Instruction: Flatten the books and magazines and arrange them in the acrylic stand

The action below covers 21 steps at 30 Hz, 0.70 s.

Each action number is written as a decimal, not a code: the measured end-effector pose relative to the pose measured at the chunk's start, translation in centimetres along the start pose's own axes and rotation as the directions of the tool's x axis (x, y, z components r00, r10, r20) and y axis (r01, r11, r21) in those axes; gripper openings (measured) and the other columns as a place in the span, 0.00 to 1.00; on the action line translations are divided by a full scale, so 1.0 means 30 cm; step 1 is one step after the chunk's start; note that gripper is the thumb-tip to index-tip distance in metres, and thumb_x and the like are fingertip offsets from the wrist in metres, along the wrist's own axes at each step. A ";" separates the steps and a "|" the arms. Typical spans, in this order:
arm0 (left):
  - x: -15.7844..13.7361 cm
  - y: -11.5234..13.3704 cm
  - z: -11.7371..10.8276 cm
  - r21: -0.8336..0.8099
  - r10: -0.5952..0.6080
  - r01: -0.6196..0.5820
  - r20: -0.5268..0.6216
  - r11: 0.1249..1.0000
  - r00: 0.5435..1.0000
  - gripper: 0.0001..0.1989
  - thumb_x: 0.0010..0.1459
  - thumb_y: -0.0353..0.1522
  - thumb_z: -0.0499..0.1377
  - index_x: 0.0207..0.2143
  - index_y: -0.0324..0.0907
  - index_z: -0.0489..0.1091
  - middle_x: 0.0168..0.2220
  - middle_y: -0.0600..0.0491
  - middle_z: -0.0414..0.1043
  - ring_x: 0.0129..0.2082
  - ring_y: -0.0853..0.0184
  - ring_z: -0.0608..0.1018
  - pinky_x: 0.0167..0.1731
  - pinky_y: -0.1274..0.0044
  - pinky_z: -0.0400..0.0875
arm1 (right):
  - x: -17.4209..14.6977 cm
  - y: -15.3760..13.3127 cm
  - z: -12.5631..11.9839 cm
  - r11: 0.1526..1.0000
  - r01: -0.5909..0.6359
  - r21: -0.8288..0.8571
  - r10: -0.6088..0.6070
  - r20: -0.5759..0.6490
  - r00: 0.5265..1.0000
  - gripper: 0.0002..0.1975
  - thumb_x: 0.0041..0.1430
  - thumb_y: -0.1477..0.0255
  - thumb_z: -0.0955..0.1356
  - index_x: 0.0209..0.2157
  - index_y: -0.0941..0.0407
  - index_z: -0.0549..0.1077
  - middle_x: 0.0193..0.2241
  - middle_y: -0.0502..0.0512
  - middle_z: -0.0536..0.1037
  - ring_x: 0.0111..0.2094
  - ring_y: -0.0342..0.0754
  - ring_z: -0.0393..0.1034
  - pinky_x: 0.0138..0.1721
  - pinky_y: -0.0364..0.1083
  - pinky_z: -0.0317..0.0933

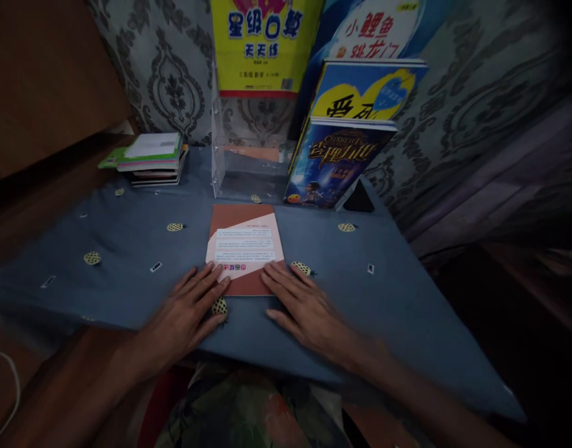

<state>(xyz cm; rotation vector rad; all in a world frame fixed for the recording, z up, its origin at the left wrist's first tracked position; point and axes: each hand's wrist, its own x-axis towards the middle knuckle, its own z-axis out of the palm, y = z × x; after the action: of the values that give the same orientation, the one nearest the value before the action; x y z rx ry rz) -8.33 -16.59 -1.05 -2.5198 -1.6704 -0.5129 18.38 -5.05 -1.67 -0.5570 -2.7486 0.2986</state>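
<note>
A thin brown and pale pink booklet [245,224] lies flat on the blue tablecloth, its printed text upside down to me. My left hand [193,305] rests at its lower left corner, fingers stretched out and fingertips on the cover. On the lower right edge, my right hand [307,308] lies with its fingers spread and their tips touching the cover. Both thumbs point inward over the cloth below the booklet. Neither hand grips anything.
Behind the booklet stands a clear acrylic rack [217,149] holding a yellow workbook [262,68]. Dark blue comic-style books [337,165] lean at its right side. A stack of books [150,158] sits at the back left. The tablecloth [374,323] carries pineapple prints.
</note>
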 end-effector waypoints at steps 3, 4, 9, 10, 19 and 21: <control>-0.001 0.006 -0.011 0.014 0.012 -0.012 0.015 1.000 1.000 0.30 0.71 0.45 0.50 0.71 0.44 0.51 0.69 0.45 0.56 0.70 0.56 0.60 0.64 0.57 0.63 | -0.035 0.025 -0.018 0.998 -0.043 -0.042 0.042 -0.012 0.999 0.30 0.73 0.61 0.59 0.71 0.55 0.50 0.68 0.61 0.61 0.69 0.54 0.53 0.68 0.63 0.54; -0.003 0.009 -0.014 0.017 0.023 -0.023 0.016 1.000 1.000 0.31 0.71 0.46 0.50 0.70 0.44 0.51 0.69 0.44 0.57 0.69 0.56 0.60 0.64 0.57 0.63 | -0.045 0.023 -0.022 0.998 -0.039 -0.052 0.038 -0.015 0.999 0.31 0.73 0.61 0.60 0.71 0.55 0.49 0.67 0.61 0.62 0.69 0.55 0.54 0.67 0.63 0.54; -0.049 0.045 -0.022 0.013 0.113 -0.113 -0.025 0.994 0.993 0.34 0.69 0.46 0.54 0.71 0.43 0.51 0.67 0.43 0.61 0.68 0.55 0.63 0.65 0.57 0.61 | -0.110 -0.038 -0.038 0.996 -0.002 -0.084 -0.002 -0.054 0.999 0.36 0.71 0.61 0.63 0.72 0.56 0.45 0.65 0.63 0.65 0.67 0.56 0.58 0.66 0.64 0.57; -0.062 0.057 -0.024 0.024 0.127 -0.126 -0.038 0.992 0.991 0.32 0.69 0.43 0.54 0.70 0.43 0.52 0.67 0.44 0.62 0.68 0.56 0.64 0.65 0.58 0.62 | -0.130 -0.054 -0.041 0.996 0.007 -0.090 -0.013 -0.067 0.998 0.37 0.70 0.61 0.64 0.72 0.56 0.44 0.65 0.63 0.66 0.67 0.57 0.59 0.65 0.64 0.58; -0.127 0.114 -0.103 0.093 0.315 -0.305 -0.118 0.948 0.942 0.19 0.72 0.26 0.48 0.59 0.42 0.71 0.57 0.53 0.75 0.62 0.67 0.72 0.64 0.73 0.64 | -0.279 -0.144 -0.048 0.991 0.086 -0.102 -0.104 -0.187 0.977 0.26 0.67 0.77 0.66 0.65 0.56 0.64 0.54 0.59 0.79 0.56 0.50 0.73 0.60 0.53 0.66; -0.121 0.116 -0.126 0.073 0.313 -0.306 -0.134 0.949 0.940 0.19 0.71 0.26 0.49 0.60 0.42 0.69 0.56 0.52 0.76 0.61 0.66 0.72 0.64 0.72 0.65 | -0.284 -0.155 -0.055 0.994 0.088 -0.062 -0.100 -0.229 0.968 0.26 0.67 0.79 0.65 0.65 0.56 0.65 0.52 0.58 0.81 0.54 0.48 0.74 0.56 0.49 0.69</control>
<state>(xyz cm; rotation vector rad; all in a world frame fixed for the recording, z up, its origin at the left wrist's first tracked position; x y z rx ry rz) -7.34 -22.12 1.77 -2.5698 -1.1909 -0.5949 24.81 -12.50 -1.20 -0.4422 -2.5521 0.1313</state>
